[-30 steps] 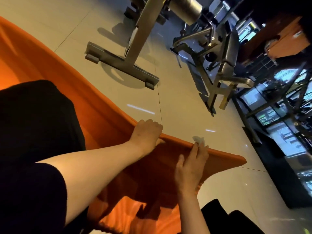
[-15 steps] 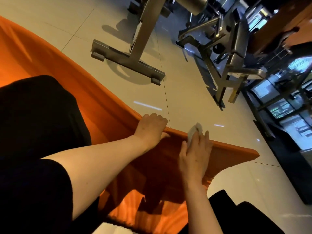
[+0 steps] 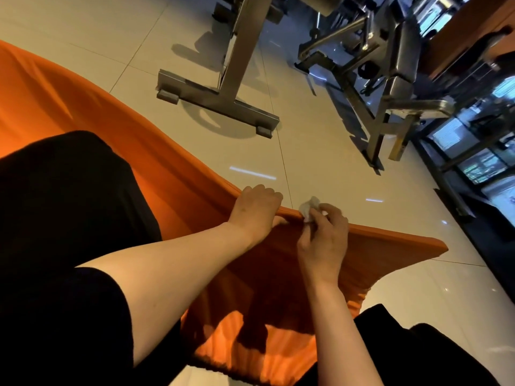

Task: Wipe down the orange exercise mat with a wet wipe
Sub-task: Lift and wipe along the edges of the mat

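A: While the left hand (image 3: 257, 210) keeps its fingers curled over the lifted edge of the orange mat (image 3: 390, 240), what's the right hand (image 3: 323, 240) doing?

B: It pinches the wet wipe (image 3: 308, 209) between thumb and fingertips, right on that raised edge, just beside the left hand. A second ago the wipe sat further along toward the mat's corner under flatter fingers; now it's bunched and closer in.

A: So the stroke has run back along the rim?

B: That's my read. The edge near the corner (image 3: 437, 247) looks covered; the long stretch behind the left arm likely remains.

A: And beyond?

B: Pale floor tiles (image 3: 320, 151), then a steel bench frame (image 3: 220, 98).
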Action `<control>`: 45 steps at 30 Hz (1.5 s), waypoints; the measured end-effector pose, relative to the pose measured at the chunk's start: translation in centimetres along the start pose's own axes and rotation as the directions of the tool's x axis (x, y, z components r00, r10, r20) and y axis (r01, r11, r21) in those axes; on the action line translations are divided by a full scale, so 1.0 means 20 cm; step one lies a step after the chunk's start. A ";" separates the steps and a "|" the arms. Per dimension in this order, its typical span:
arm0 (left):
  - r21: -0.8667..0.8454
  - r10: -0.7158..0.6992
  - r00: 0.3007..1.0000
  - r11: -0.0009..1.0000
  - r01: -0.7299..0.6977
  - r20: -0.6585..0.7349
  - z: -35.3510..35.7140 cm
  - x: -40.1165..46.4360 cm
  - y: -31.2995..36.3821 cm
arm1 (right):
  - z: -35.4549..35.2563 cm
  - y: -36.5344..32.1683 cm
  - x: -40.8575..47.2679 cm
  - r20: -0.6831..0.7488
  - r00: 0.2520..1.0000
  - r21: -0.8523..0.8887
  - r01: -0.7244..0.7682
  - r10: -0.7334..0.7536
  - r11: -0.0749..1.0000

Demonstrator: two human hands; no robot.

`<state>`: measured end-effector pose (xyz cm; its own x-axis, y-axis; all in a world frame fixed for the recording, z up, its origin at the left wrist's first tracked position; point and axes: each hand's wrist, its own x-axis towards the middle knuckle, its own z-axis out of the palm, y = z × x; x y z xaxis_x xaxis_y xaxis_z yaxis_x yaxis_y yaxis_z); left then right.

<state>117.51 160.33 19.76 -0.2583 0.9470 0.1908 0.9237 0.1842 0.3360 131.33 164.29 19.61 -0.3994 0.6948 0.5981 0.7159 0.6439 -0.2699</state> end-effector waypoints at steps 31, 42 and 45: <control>0.186 -0.050 0.999 0.981 0.046 0.019 -0.02 0.05 -0.27 | 0.12 0.12 -0.01 0.160 0.982 -0.097 0.118 -0.101 0.988; 0.275 -0.027 1.000 0.961 0.030 -0.013 -0.01 0.00 -0.39 | 0.20 0.16 -0.03 -0.070 0.988 -0.044 -0.144 0.141 0.989; 0.283 -0.002 0.999 0.959 0.013 -0.038 -0.01 -0.04 -0.32 | 0.22 0.06 -0.03 -0.070 0.990 0.030 -0.119 0.121 0.992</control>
<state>111.70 158.40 17.64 -0.2707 0.9360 0.2252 0.9627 0.2631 0.0637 129.98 166.04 15.68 -0.2687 0.7435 0.6124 0.7411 0.5657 -0.3616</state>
